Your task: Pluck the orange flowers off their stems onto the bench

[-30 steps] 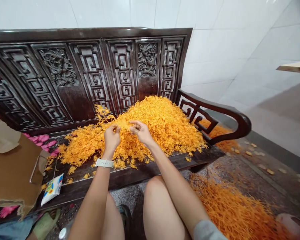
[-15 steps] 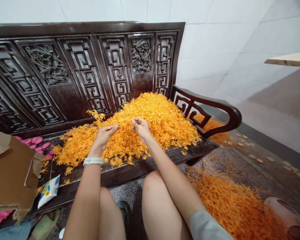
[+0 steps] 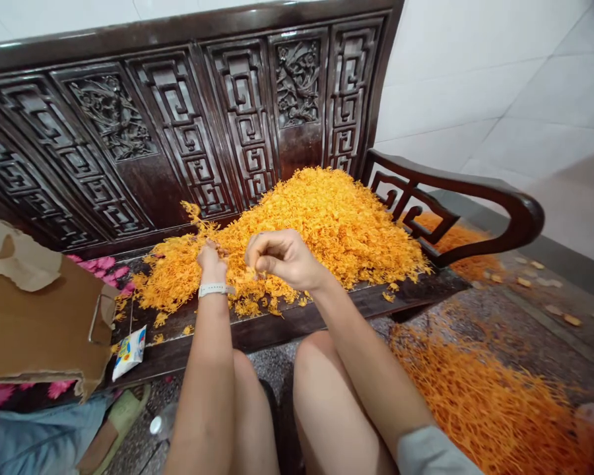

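My left hand, with a pale band on its wrist, is closed at the left part of a heap of yellow artificial flowers. A sprig of yellow flowers rises from behind its fingers, which are partly hidden. Just to the right, my right hand is held above the heap's front, thumb and fingertips pinched. A small yellow flower piece shows at these fingertips. The heap lies on the seat of a dark carved wooden bench.
A cardboard box and a white packet are at the left. Pink flowers lie behind the box. The bench's armrest curves out at the right. Orange strands cover floor there. A person's shoe and a bottle are lower left.
My right hand has come nearer to the camera and turned, with a yellow piece now at its fingertips. My left hand has drawn back from it and turned. The view has shifted left.
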`<state>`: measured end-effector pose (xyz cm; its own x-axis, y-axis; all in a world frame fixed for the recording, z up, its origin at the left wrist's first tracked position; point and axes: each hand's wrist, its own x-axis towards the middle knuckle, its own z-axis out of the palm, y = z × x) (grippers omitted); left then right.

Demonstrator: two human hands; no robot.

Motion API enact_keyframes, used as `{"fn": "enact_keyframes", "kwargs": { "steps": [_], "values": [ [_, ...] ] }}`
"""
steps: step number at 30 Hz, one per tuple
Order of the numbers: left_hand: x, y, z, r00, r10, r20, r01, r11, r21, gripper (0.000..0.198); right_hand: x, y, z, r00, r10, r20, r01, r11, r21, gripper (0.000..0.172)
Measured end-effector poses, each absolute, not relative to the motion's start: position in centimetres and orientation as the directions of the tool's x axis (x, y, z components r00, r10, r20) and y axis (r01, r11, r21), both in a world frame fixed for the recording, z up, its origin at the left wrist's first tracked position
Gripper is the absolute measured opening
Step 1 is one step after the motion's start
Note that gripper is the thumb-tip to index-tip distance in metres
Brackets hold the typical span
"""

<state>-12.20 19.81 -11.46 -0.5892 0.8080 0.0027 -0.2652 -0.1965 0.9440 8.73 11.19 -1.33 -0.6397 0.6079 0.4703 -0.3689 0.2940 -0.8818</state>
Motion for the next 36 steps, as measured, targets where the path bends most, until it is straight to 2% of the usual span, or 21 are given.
{"fn": "enact_keyframes", "kwargs": {
  "steps": [2, 5, 6, 10, 13, 19, 22, 26, 31, 36],
  "values": [
    [-13.2, 19.6, -11.2, -0.659, 0.749, -0.069, -0.314, -0.190, 0.930, 0.046, 9.2, 10.5, -0.7, -0.592, 0.656, 0.468, -0.397, 0.268, -0.878, 0.041],
    [-13.2, 19.4, -10.0, -0.701, 0.708, -0.087, -0.366, -0.252, 0.896, 0.039, 9.1, 12.1, -1.9, -0.380, 0.823, 0.422, -0.365, 0.286, -0.886, 0.032],
    [-12.9, 19.3, -9.6, -0.703, 0.708, -0.073, -0.367, -0.273, 0.889, 0.038, 9.0, 13.2, -2.8, -0.299, 0.868, 0.395, -0.326, 0.296, -0.898, 0.031],
    [-11.4, 19.1, -8.6, -0.697, 0.717, -0.013, -0.332, -0.306, 0.893, 0.036, 8.5, 17.2, -6.4, -0.083, 0.960, 0.267, -0.081, 0.260, -0.962, 0.047],
    [-10.6, 18.8, -8.3, -0.630, 0.774, 0.062, -0.274, -0.297, 0.915, 0.041, 8.5, 18.6, -7.9, -0.063, 0.973, 0.221, -0.036, 0.219, -0.975, 0.035],
    [-9.1, 18.6, -7.7, -0.525, 0.842, 0.127, -0.209, -0.272, 0.939, 0.048, 8.4, 19.0, -8.2, -0.009, 0.979, 0.205, -0.145, 0.201, -0.969, 0.023],
    [-8.6, 18.5, -7.7, -0.526, 0.835, 0.161, -0.177, -0.293, 0.939, 0.049, 8.6, 19.2, -8.4, 0.017, 0.980, 0.198, -0.149, 0.198, -0.969, 0.027],
    [-8.5, 18.6, -7.8, -0.532, 0.827, 0.181, -0.175, -0.317, 0.932, 0.052, 8.8, 19.3, -8.7, 0.035, 0.988, 0.149, -0.203, 0.153, -0.967, 0.043],
    [-8.6, 18.5, -7.3, -0.546, 0.828, 0.126, -0.268, -0.315, 0.911, 0.057, 8.9, 19.3, -8.6, 0.016, 0.993, 0.114, -0.164, 0.115, -0.980, 0.053],
    [-8.0, 18.1, -6.7, -0.477, 0.879, 0.025, -0.429, -0.257, 0.866, 0.058, 8.6, 19.2, -8.3, -0.018, 0.999, 0.047, -0.260, 0.041, -0.965, 0.037]
  ]
}}
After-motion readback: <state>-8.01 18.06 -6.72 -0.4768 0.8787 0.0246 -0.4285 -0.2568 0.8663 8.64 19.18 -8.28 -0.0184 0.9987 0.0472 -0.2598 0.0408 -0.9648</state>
